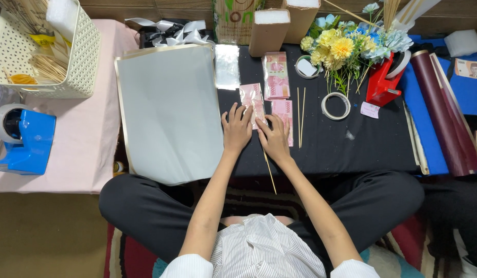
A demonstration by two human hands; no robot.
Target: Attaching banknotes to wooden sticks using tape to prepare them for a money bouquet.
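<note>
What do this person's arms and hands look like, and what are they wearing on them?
Both arms are bare from above the elbow down. White sleeves are pushed up high on each. The left hand and right hand are bare: no gloves, and no rings or watch that I can make out.

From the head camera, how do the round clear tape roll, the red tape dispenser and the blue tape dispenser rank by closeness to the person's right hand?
Measured from the right hand:
1. Round clear tape roll, on the black cloth just to its right.
2. Red tape dispenser, farther right, beside the artificial flowers.
3. Blue tape dispenser, far left on the pink table.
</note>
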